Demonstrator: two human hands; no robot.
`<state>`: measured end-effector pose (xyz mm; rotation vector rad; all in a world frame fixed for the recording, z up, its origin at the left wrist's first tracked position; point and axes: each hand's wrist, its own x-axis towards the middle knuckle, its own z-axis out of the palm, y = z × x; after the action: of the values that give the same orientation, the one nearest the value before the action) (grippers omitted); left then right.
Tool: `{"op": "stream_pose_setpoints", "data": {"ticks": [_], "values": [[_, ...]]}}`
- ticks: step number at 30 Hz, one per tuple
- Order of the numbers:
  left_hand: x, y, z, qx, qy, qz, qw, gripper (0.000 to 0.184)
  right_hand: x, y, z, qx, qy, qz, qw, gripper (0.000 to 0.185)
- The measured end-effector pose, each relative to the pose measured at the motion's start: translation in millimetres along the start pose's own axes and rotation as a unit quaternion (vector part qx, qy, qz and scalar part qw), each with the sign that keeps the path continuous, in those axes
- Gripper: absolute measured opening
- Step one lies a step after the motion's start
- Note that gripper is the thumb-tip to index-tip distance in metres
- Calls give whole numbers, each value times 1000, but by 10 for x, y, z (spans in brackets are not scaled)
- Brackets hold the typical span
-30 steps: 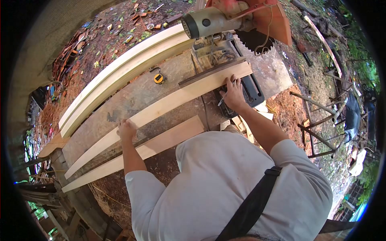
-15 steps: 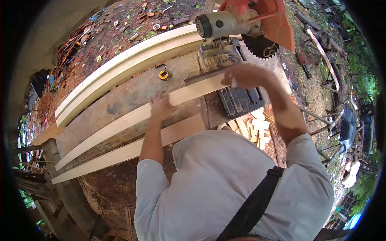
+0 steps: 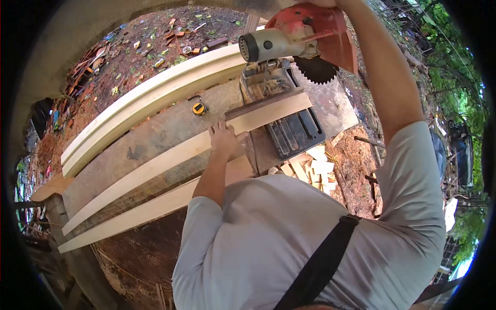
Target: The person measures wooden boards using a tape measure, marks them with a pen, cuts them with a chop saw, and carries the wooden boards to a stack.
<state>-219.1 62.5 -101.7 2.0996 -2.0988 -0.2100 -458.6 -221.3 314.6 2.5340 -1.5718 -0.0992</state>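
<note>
My left hand (image 3: 223, 136) grips a long pale wooden board (image 3: 165, 164), its fingers lying over the far edge. The board's right end rests on the slotted base (image 3: 293, 135) of a chop saw (image 3: 299, 36), against a dark fence strip (image 3: 263, 103). Above that end, the toothed saw blade (image 3: 316, 70) is raised, apart from the wood. My right hand (image 3: 323, 2) is at the top of the saw's red guard (image 3: 336, 44), mostly cut off by the frame edge, so its fingers are hidden.
Two long boards (image 3: 150, 98) lie along the bench's far side. Another board (image 3: 134, 219) lies nearer my body. A yellow tape measure (image 3: 198, 108) sits on the worn bench (image 3: 155, 139). Wood offcuts (image 3: 312, 170) are piled below the saw base.
My right hand has left the board's right end and gone up to the top of the saw. My left hand stays on the board. The camera view has shifted slightly.
</note>
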Motion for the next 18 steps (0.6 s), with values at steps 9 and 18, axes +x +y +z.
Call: {"op": "stream_pose_setpoints", "data": {"ticks": [9,18], "values": [[63,-35,21,12,-22,-11,1000,82,-1527,-176,527,57,-149,-5,987,44],[63,15,-72,36,-29,7,999,80,-1613,-13,971,625,-239,243,702,46]]}}
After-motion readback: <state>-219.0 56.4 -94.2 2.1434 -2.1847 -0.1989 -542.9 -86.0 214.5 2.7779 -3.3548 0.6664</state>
